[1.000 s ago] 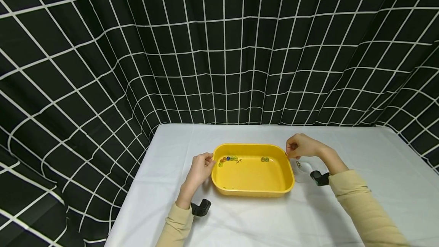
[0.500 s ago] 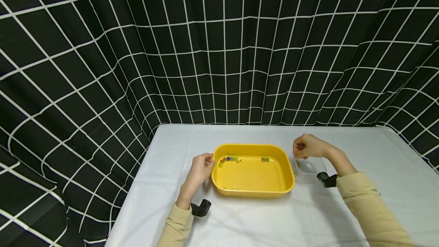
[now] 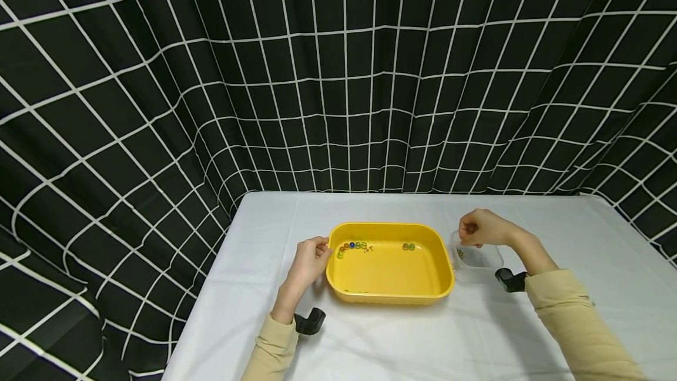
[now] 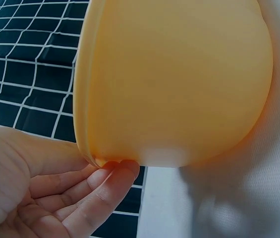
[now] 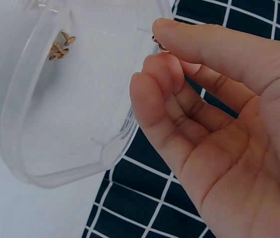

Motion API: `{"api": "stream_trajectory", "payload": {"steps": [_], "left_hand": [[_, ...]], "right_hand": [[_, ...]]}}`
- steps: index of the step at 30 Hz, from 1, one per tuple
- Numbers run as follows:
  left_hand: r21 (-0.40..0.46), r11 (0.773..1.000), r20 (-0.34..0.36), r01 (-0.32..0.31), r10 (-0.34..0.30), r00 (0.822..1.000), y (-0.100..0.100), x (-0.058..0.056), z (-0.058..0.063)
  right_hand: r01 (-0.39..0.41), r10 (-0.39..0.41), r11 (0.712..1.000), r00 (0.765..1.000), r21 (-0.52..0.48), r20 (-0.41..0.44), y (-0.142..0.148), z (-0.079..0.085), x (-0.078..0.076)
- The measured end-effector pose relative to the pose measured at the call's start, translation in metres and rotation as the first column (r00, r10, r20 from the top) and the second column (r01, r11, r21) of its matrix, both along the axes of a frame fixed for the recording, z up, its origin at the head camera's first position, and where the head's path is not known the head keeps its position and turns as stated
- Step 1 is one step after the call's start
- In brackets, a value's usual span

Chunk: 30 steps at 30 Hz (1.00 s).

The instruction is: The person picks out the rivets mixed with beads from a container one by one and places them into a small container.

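Note:
My left hand (image 3: 308, 262) grips the left rim of a yellow tray (image 3: 391, 298); the left wrist view shows thumb and fingers pinching its edge. Between thumb and fingertips of my right hand (image 5: 214, 114) is a small gold push pin (image 5: 162, 47), partly hidden by the thumb. That hand is above a clear plastic container (image 5: 55, 179), just right of the tray. Several gold push pins (image 5: 58, 51) lie inside the container. In the tray sit glass marbles, among them a blue marble (image 3: 352, 245), with gold push pins (image 3: 368, 249) beside them.
A pair of greenish marbles (image 3: 409, 246) lies towards the tray's right. Others show faintly at its near wall. The white-covered table (image 3: 370, 340) ends at a black curtain (image 3: 338, 104) with a white grid.
My right hand has moved right, from the tray's right rim to above the clear container, uncovering more of it. The left hand and the tray have stayed put.

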<state>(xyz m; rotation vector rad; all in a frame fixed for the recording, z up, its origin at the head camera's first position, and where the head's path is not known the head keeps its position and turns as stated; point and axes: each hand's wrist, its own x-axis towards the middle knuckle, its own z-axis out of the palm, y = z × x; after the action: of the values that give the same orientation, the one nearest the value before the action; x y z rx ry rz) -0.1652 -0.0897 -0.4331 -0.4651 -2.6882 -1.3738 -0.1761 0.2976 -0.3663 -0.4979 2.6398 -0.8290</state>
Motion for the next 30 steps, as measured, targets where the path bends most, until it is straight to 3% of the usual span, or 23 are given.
{"api": "stream_trajectory", "payload": {"steps": [20, 30], "left_hand": [[-0.001, 1.000, 0.009, -0.003, 0.003, 1.000, 0.000, 0.001, 0.001], [-0.006, 1.000, 0.020, -0.003, 0.003, 1.000, 0.000, 0.000, 0.000]], "right_hand": [[0.007, -0.007, 1.000, 1.000, 0.006, -0.012, 0.001, -0.001, -0.001], [-0.004, 0.004, 1.000, 1.000, 0.003, -0.024, -0.012, 0.002, -0.007]]}}
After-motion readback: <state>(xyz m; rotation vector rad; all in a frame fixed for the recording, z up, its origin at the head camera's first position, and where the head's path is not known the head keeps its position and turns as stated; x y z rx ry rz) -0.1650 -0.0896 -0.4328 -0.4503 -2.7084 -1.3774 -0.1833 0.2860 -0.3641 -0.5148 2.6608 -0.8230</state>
